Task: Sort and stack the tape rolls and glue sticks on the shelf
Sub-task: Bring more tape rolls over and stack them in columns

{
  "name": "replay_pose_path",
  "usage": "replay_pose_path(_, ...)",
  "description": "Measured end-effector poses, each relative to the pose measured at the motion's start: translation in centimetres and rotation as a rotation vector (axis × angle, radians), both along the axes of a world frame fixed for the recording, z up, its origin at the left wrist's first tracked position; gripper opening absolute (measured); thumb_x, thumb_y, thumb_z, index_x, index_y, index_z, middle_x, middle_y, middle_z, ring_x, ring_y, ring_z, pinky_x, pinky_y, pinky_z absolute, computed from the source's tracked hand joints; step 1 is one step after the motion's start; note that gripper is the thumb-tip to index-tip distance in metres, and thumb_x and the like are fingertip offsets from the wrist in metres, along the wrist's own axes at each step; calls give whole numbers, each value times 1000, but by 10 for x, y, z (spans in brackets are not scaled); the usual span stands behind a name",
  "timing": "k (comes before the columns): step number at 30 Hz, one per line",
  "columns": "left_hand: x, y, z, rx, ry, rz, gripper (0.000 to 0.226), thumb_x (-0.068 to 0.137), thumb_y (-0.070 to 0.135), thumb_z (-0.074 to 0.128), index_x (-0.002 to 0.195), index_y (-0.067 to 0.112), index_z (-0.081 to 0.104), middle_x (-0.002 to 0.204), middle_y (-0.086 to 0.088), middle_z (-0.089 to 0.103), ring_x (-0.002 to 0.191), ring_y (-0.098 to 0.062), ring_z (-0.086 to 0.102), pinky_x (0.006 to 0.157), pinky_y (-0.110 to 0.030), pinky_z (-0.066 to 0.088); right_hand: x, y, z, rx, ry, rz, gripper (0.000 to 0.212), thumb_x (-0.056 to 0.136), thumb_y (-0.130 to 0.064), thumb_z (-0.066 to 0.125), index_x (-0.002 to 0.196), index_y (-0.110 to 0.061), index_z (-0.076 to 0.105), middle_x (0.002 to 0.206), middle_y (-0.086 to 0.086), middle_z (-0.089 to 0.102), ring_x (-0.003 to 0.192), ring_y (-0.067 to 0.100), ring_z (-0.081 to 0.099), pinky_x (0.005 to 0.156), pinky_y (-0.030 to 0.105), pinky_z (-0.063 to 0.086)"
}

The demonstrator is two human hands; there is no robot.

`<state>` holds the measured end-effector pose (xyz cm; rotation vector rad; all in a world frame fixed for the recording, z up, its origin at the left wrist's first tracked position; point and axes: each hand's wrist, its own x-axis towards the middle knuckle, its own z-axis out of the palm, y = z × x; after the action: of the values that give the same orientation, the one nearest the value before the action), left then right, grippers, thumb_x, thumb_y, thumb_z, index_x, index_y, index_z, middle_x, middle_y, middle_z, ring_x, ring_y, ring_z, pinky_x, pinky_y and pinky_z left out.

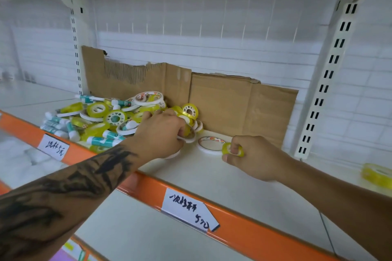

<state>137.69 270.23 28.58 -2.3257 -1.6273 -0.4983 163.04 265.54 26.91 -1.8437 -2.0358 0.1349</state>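
Note:
A mixed heap of yellow tape rolls (98, 109), white flat tape rolls (148, 98) and teal-and-white glue sticks (106, 141) lies on the left part of the white shelf (244, 186). My left hand (161, 131) reaches into the heap's right edge, its fingers curled round a yellow tape roll (187, 129) above a white one. My right hand (252, 154) pinches a small yellow tape roll (230, 149) just over the shelf. Beside it a single white tape roll (209, 144) lies flat. Another yellow roll (376, 174) sits alone at far right.
Torn brown cardboard (233, 99) stands against the white back wall behind the heap. The shelf's front edge is an orange rail (244, 233) with handwritten price labels (188, 211). White slotted uprights (326, 78) flank the bay. A lower shelf shows below.

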Motion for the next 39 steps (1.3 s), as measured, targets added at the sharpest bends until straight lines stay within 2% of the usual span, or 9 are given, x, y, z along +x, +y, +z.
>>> replay_pose_path(4,-1,5,3,58,-105,-87,14,80,42,74,82,40,60,113,8,58,111,-22,58,92,-39,43,11,-17,8,24,-7,6,34,84,-62,70,89,-30,58,91,-8,61,77,14,61,72,35,55)
replay_pose_path(7,9,2,3,39,-213,-181,32,76,45,83,68,45,51,97,8,60,100,-22,61,85,-39,50,24,-35,14,31,-23,-6,35,83,-63,70,90,-32,56,91,-6,61,75,15,62,72,39,58)
replay_pose_path(12,53,-25,0,21,-320,-349,24,73,45,88,74,41,64,90,12,58,87,-16,58,78,-36,49,57,-72,21,50,-27,-60,39,80,-63,74,92,-33,53,86,-8,59,71,16,62,72,40,58)
replay_pose_path(18,135,-82,0,-51,-352,-553,25,73,41,90,76,39,65,94,8,64,92,-15,62,83,-35,50,125,-128,26,54,-67,-74,46,77,-65,74,102,-37,49,96,-4,67,74,18,64,76,40,58)
replay_pose_path(24,235,-141,-4,-84,-378,-710,22,73,35,92,80,28,72,92,8,66,92,-10,62,86,-33,49,211,-202,32,45,-62,-71,58,75,-61,79,122,-39,54,116,-12,63,78,5,59,82,32,54)
replay_pose_path(30,343,-193,-4,-187,-389,-758,21,73,38,90,78,35,70,96,10,66,90,-2,59,79,-18,41,320,-269,30,60,-73,-156,59,74,-55,83,125,-35,62,130,-13,63,67,-17,42,67,6,33)
replay_pose_path(34,396,-223,-10,-290,-386,-763,20,73,36,91,79,30,73,91,8,69,89,-6,62,85,-25,47,375,-305,32,58,-46,-231,57,75,-54,83,126,-39,61,117,-15,63,77,-5,46,70,15,35)
replay_pose_path(37,432,-246,-13,-343,-354,-757,19,74,39,89,79,30,73,89,11,70,88,-5,63,82,-26,49,411,-322,32,54,-48,-236,57,75,-55,81,127,-41,60,116,-21,62,87,-2,47,75,18,36)
replay_pose_path(39,449,-259,-14,-381,-315,-758,18,77,40,87,80,30,72,89,11,70,86,-4,63,76,-25,50,428,-331,33,54,-10,-227,56,74,-54,81,125,-43,61,100,-28,57,90,0,49,81,21,37)
